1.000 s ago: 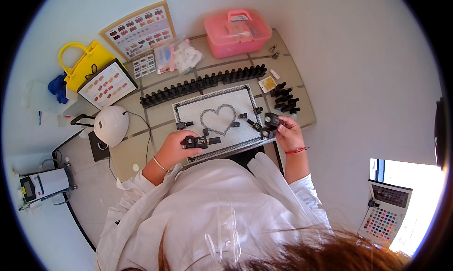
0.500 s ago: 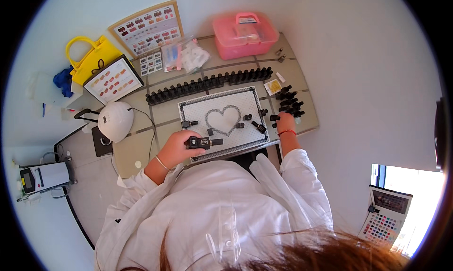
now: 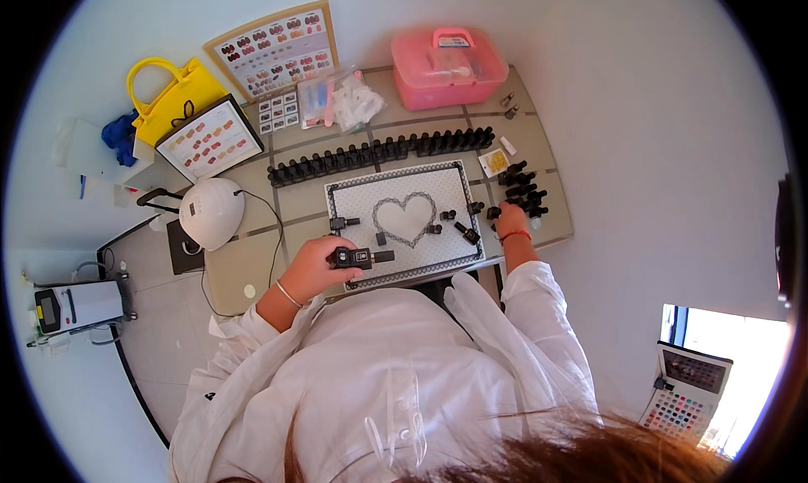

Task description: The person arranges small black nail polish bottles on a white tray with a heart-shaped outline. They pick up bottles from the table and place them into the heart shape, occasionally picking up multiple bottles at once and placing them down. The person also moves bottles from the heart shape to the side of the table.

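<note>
My left hand (image 3: 310, 266) is closed round black nail polish bottles (image 3: 358, 258), held sideways over the front left of a white mat (image 3: 353, 199) with a lace border and a heart. How many bottles it holds is hard to tell. At the mat's right side, my right hand (image 3: 512, 221) pinches a black nail polish bottle (image 3: 494, 214), its fingertips partly hidden. Just beyond that hand stands a cluster of similar bottles (image 3: 523, 188). Loose on the mat lie a tilted bottle (image 3: 466, 233), another at the left (image 3: 343, 223), and several small black pieces.
A long row of black bottles (image 3: 362, 156) lines the mat's far side. Behind it are a pink case (image 3: 446, 79), plastic bags (image 3: 349, 103) and colour charts (image 3: 273, 50). A white nail lamp (image 3: 212, 214) with a cable stands left, near a yellow bag (image 3: 172, 96).
The whole scene has shifted slightly right and down in the picture. My left hand keeps its hold; my right hand stays by the bottles at the mat's right, with its fingers slightly moved.
</note>
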### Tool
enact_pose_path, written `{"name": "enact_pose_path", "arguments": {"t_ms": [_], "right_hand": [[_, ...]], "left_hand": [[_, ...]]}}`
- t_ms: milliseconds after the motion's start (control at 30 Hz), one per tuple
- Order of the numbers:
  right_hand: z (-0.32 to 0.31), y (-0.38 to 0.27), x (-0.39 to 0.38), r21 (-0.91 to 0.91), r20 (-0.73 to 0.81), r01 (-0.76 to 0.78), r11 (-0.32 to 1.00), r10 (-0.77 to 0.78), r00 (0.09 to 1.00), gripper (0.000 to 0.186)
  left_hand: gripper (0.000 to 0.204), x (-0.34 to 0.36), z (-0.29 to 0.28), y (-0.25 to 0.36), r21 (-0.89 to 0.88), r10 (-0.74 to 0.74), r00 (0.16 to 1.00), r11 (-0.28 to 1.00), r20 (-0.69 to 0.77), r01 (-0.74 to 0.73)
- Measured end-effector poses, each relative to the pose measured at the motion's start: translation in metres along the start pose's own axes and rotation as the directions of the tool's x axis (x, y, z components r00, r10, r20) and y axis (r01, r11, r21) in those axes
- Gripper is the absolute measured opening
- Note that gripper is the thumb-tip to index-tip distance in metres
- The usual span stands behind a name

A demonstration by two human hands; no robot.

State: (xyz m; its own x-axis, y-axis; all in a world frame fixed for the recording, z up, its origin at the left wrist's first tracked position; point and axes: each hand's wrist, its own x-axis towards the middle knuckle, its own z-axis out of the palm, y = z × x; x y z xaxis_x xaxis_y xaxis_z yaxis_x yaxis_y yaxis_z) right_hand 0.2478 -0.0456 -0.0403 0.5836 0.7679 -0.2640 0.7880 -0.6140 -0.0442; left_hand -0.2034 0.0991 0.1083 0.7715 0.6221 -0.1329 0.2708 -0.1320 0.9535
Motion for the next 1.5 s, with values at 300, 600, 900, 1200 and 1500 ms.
{"name": "enact_pose_path", "arguments": {"t_ms": [300, 600, 900, 1200, 1500], "right_hand": [[-0.028, -0.029, -0.014, 0.024, -0.187, 0.087, 0.996, -0.081, 0.979, 0.055], [-0.001, -0.051, 0.007, -0.262, -0.054, 0.171, 0.95, -0.191, 0.98, 0.025], [-0.055, -0.044, 0.0, 0.664, 0.411, -0.257, -0.703, 0.056, 0.91, 0.025], [-0.077, -0.048, -0.027, 0.57, 0.249, -0.304, -0.763, -0.192, 0.949, 0.019], [-0.061, -0.042, -0.036, 0.942, 0.184, -0.144, -0.304, 0.105, 0.977, 0.017]], "left_hand": [[0.038, 0.0, -0.001, -0.001, 0.027, 0.002, 1.0, 1.0, -0.013, -0.001], [0.036, 0.0, -0.002, 0.004, -0.002, -0.018, 1.0, 1.0, -0.019, 0.018], [0.041, -0.003, -0.004, -0.007, 0.051, -0.054, 0.998, 0.997, -0.008, 0.055], [0.038, 0.01, 0.007, 0.011, 0.052, 0.04, 0.999, 0.998, 0.022, -0.041], [0.038, 0.01, 0.011, 0.005, 0.021, 0.03, 0.999, 0.999, 0.013, -0.031]]}}
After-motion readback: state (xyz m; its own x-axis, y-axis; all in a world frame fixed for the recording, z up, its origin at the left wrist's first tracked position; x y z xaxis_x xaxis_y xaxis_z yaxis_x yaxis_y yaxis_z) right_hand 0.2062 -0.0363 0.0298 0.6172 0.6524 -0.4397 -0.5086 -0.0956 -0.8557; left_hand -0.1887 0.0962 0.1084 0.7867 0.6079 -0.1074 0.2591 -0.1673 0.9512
